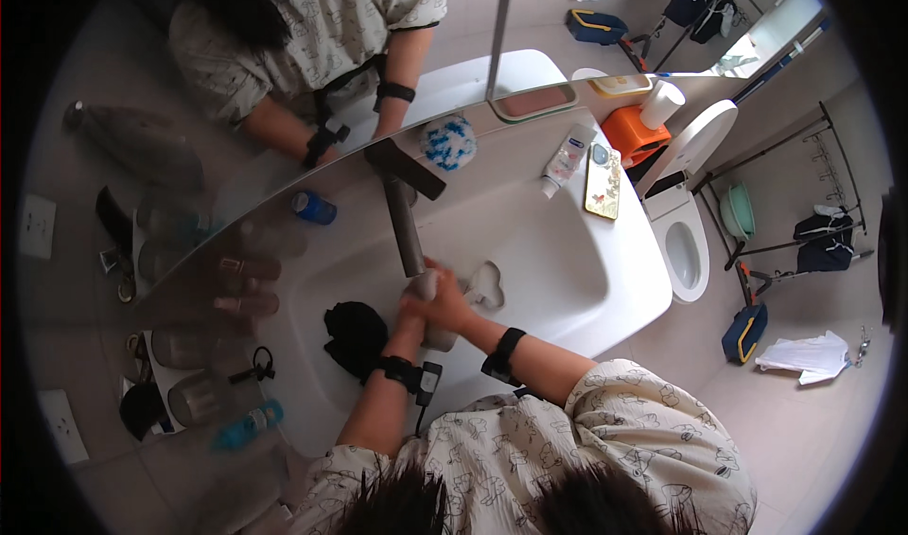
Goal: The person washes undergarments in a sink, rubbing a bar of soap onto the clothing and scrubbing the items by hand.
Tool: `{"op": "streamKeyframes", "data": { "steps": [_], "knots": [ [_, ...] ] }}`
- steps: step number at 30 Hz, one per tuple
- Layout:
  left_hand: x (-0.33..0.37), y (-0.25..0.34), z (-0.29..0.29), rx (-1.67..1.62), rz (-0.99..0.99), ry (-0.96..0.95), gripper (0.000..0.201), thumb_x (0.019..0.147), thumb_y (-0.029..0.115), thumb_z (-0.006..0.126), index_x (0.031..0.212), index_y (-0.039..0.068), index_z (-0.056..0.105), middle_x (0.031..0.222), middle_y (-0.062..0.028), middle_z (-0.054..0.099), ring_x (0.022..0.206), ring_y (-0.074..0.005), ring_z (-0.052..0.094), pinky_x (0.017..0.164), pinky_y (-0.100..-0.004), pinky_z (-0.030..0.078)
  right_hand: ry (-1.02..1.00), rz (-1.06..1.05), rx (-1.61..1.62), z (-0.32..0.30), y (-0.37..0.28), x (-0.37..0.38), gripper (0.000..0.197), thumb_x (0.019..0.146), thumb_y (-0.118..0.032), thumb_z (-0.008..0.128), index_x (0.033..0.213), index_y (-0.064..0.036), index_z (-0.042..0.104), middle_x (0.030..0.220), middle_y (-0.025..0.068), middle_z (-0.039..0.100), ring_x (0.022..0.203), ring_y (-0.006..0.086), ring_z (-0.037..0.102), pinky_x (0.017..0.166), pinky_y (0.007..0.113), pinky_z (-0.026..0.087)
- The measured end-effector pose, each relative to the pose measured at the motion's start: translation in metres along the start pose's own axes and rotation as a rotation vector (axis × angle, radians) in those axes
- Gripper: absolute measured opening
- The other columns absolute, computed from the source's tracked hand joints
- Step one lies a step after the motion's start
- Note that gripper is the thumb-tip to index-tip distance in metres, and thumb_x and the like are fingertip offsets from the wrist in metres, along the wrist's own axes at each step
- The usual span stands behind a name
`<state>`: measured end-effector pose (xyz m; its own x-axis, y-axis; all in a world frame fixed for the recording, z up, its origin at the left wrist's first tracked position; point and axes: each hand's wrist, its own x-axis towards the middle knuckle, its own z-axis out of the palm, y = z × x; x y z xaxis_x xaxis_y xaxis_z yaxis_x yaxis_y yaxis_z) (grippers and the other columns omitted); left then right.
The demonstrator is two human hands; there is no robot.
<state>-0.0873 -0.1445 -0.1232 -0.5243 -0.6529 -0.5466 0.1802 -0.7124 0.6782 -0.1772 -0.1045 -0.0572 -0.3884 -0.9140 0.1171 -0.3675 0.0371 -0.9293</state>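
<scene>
My left hand and my right hand are pressed together right under the mouth of the dark grey faucet. Between them a pale, rounded wad shows, which looks like wet cloth. Its lower part seems to hang below my wrists, partly hidden. Close to my right fingers, a whitish, looped cloth-like piece lies in the white sink. A crumpled black cloth rests in the basin left of my left forearm.
Behind the faucet sits a blue-and-white scrubbing ball, with a blue can to its left. A tube and a phone lie on the right rim. An orange box stands beyond, near the toilet. A mirror borders the back.
</scene>
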Motion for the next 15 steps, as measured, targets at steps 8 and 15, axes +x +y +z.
{"op": "streamKeyframes", "data": {
  "steps": [8,15],
  "knots": [
    [-0.066,0.046,0.076,-0.105,-0.368,0.043,0.081,0.079,0.069,0.029,0.139,0.017,0.013,0.143,-0.0096,0.018,0.128,-0.0297,0.024,0.097,-0.0573,0.023,-0.036,0.252,0.046,-0.068,-0.019,0.07,0.029,0.078,-0.028,0.061,0.096,-0.0073,0.051,0.078,0.0119,0.06,0.074,0.0266,0.058,0.067,0.035,0.046],
    [-0.037,0.022,0.018,-0.314,-0.093,-0.059,0.065,0.083,0.057,0.043,0.125,0.008,0.039,0.119,-0.0072,0.048,0.111,-0.0209,0.046,0.093,-0.0356,0.04,-0.212,0.051,0.103,-0.037,-0.051,-0.015,0.024,0.08,-0.024,0.056,0.096,-0.0072,0.049,0.086,0.0188,0.058,0.087,0.038,0.056,0.073,0.04,0.044]
  ]
}}
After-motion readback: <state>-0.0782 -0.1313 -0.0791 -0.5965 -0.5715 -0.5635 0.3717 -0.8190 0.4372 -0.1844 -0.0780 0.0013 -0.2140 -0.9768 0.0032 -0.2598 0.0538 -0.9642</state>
